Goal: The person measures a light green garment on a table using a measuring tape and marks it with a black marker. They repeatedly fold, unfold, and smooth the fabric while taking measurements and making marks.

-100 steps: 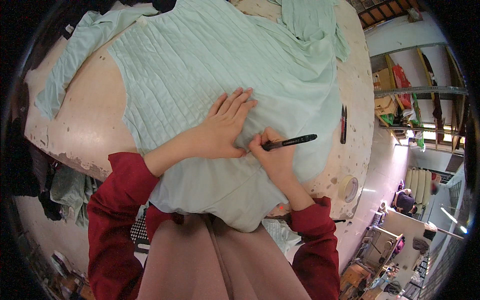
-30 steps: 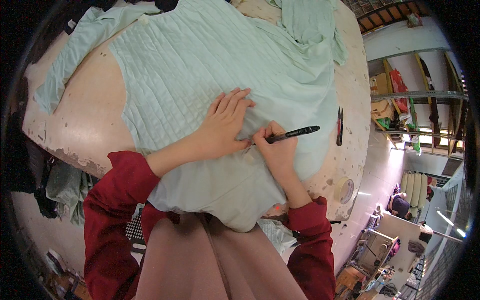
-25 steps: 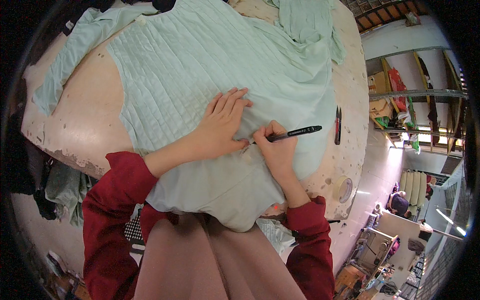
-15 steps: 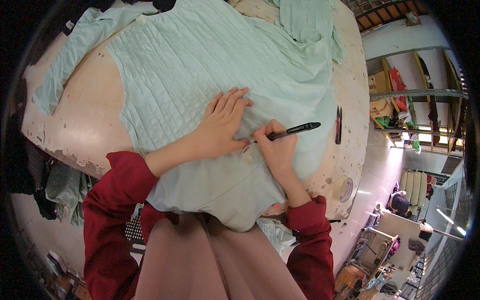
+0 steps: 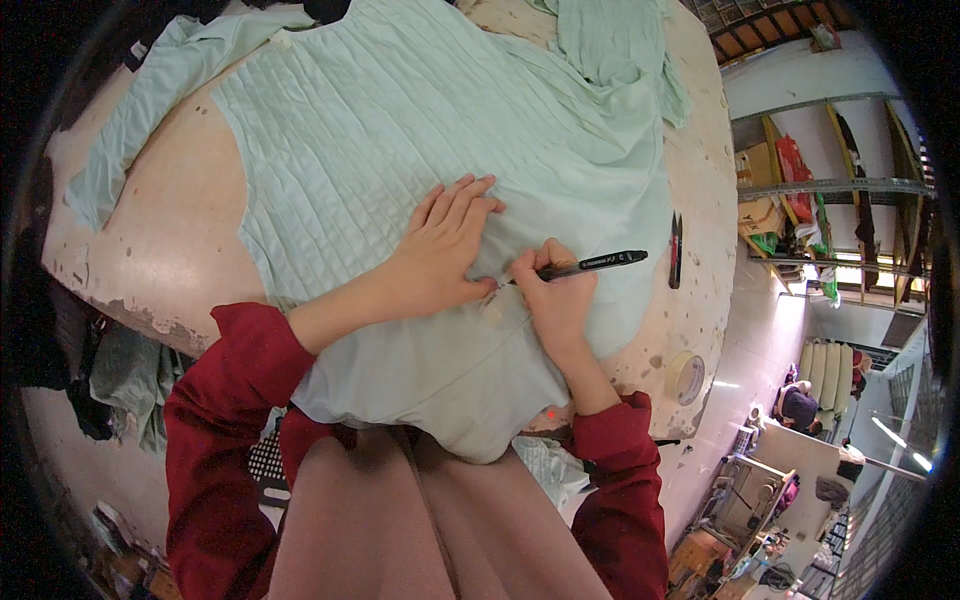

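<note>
A pale mint-green pleated garment (image 5: 370,130) lies spread over the table and hangs over its near edge toward my lap. My left hand (image 5: 445,245) rests flat on the cloth, fingers spread and thumb pointing at a small pale piece (image 5: 491,308) on the fabric. Between the fingers of my right hand (image 5: 558,300) is a black pen (image 5: 610,261), its tip down by the left thumb at that small piece. Whether the tip touches is too small to tell.
On the table (image 5: 690,330) to the right lie small dark-handled snips (image 5: 677,250) and a roll of tape (image 5: 685,378). A mint sleeve (image 5: 150,120) stretches across the far left. Shelving (image 5: 830,187) stands beyond the table's right side, with people farther off.
My right hand has shifted very slightly to the right, and the pen's upper end has moved a little right and down. The left hand and garment stay put.
</note>
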Demonstrator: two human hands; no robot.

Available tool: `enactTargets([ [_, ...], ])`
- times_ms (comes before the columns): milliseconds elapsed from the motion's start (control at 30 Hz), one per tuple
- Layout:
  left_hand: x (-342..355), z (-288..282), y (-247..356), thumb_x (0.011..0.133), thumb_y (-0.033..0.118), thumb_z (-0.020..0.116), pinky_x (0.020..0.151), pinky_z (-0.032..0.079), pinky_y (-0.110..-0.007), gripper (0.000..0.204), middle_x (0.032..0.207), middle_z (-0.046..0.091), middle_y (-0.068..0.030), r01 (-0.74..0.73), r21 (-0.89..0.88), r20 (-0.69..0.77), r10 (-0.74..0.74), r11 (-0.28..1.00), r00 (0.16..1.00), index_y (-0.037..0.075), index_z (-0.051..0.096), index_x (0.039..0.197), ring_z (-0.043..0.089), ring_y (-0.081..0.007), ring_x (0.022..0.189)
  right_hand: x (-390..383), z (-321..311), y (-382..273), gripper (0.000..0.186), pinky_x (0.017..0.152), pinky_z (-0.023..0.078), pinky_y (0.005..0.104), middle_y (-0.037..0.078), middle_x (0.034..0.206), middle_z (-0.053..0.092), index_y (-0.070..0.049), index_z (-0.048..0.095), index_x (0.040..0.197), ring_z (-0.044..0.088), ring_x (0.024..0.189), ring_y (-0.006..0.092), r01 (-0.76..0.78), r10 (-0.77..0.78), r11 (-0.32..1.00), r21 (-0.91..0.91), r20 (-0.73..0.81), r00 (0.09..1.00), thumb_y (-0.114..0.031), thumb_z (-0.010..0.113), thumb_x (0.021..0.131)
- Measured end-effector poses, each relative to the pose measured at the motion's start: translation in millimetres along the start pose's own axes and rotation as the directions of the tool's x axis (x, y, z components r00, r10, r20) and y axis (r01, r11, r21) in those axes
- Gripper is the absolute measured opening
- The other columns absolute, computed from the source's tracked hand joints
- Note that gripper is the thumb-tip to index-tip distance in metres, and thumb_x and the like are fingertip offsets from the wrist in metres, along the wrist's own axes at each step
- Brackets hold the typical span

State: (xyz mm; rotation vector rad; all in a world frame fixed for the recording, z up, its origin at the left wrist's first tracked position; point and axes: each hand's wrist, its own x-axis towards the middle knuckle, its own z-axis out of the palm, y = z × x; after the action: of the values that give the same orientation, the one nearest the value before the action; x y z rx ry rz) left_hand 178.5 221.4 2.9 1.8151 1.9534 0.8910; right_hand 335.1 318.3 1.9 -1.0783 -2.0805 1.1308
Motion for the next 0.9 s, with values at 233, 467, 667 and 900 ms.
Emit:
enactTargets([
  [233, 0.0, -0.2, 0.3, 0.073, 0.029, 0.073, 0.115, 0.014, -0.051, 0.073, 0.147, 0.026, -0.019, -0.009, -0.004, -0.007, 0.009, 1.0, 1.0, 0.003, 0.035, 0.13, 0.018, -0.0366, 0.141, 1.8, 0.3, -4.5, 0.03, 0.044, 0.032, 0.0285, 0.005, 0.05, 0.037, 0.0, 0.044, 0.061, 0.032, 0.05, 0.0088, 0.039, -0.038, 0.999, -0.023, 0.01, 0.999, -0.008, 0.067, 0.077],
  [467, 0.6, 0.8, -0.5, 0.073, 0.03, 0.073, 0.115, 0.014, -0.051, 0.074, 0.147, 0.026, -0.0188, -0.003, 0.01, 0.002, 0.003, 1.0, 1.0, 0.004, 0.035, 0.13, 0.019, -0.037, 0.141, 3.5, 0.0, -8.5, 0.03, 0.044, 0.032, 0.0291, 0.005, 0.05, 0.036, 0.0, 0.043, 0.06, 0.032, 0.05, 0.0096, 0.068, -0.068, 0.993, -0.1, -0.005, 0.998, -0.007, 0.068, 0.077],
  [667, 0.4, 0.6, -0.4, 0.072, 0.03, 0.073, 0.115, 0.014, -0.051, 0.074, 0.147, 0.026, -0.0187, -0.004, 0.001, 0.001, 0.004, 1.0, 1.0, 0.004, 0.034, 0.13, 0.019, -0.037, 0.141, 2.6, 0.4, -8.6, 0.031, 0.044, 0.031, 0.0288, 0.004, 0.051, 0.034, 0.0, 0.042, 0.06, 0.032, 0.051, 0.0077, 0.022, -0.023, 0.999, -0.032, -0.012, 1.0, -0.006, 0.067, 0.076],
  [900, 0.4, 1.6, -1.2, 0.072, 0.029, 0.073, 0.115, 0.015, -0.051, 0.074, 0.146, 0.026, -0.0188, -0.005, 0.008, -0.007, 0.005, 1.0, 1.0, 0.004, 0.035, 0.13, 0.019, -0.0372, 0.141, 2.1, 0.9, -4.1, 0.027, 0.045, 0.034, 0.0278, 0.005, 0.05, 0.041, 0.0, 0.046, 0.061, 0.036, 0.05, 0.0075, -0.01, 0.01, 1.0, -0.007, -0.021, 1.0, -0.006, 0.067, 0.076],
])
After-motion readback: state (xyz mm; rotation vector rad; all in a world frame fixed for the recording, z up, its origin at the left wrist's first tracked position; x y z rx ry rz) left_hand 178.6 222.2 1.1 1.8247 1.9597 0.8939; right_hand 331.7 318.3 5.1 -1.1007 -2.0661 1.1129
